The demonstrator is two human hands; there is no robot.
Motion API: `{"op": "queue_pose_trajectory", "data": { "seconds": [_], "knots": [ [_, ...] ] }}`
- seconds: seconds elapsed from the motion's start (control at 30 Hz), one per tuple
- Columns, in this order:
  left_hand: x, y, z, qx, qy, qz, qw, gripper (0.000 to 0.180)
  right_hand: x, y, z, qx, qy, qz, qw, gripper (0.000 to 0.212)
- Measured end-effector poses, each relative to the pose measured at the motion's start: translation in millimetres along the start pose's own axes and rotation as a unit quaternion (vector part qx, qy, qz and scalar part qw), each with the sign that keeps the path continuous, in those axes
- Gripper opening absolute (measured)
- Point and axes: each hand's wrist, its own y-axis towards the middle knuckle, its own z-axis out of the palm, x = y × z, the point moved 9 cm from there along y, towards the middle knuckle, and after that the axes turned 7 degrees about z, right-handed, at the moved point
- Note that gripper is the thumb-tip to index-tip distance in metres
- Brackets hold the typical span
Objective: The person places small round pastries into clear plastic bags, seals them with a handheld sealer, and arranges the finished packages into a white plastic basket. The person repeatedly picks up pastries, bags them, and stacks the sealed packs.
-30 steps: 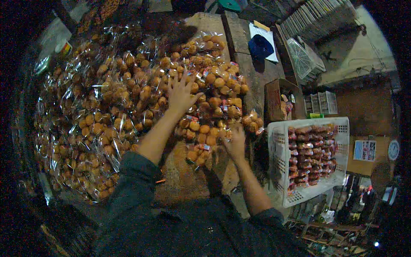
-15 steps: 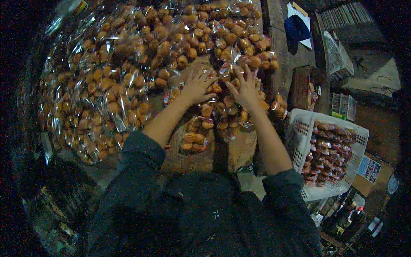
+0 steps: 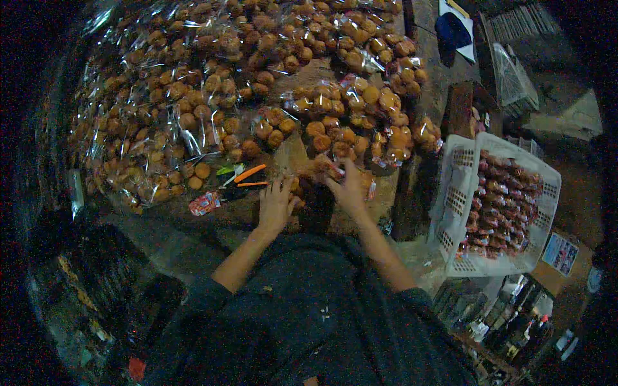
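Observation:
Many clear plastic bags of round brown pastries (image 3: 187, 119) cover the wooden table (image 3: 302, 76). Close to the table's front edge, one bag of pastries (image 3: 297, 188) lies between my hands. My left hand (image 3: 275, 207) is closed round its left end, thumb against a pastry. My right hand (image 3: 349, 194) pinches the bag's other end, where a bit of red and white label shows. Part of this bag is hidden by my fingers and blurred. Left of my left hand lie orange-handled scissors (image 3: 250, 174) and a stack of red and white labels (image 3: 205, 203).
On the right stands a white plastic crate (image 3: 445, 241) with rows of filled bags in it. A dark blue cap-like thing (image 3: 453, 30) lies on white paper beyond the table's right part. A small brown box (image 3: 465, 106) sits behind the crate.
Both hands have drawn back from the pile toward the front edge and now hold a bag there. Several bags near the middle lie differently. Scissors and labels have come into sight.

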Motion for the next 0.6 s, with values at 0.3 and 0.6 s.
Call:
{"op": "queue_pose_trajectory", "data": {
  "seconds": [0.3,0.6],
  "knots": [
    [27.7,12.8,49.7,0.083,-0.221,-0.074,0.969,0.066,-104.4,-10.2,-42.1,0.099,-0.273,-0.025,0.957,0.070],
    [127.9,105.4,2.9,-0.308,-0.520,-0.392,0.694,0.042,-101.5,-61.3,-36.0,0.121,0.088,0.051,0.987,0.059]
  ]
}}
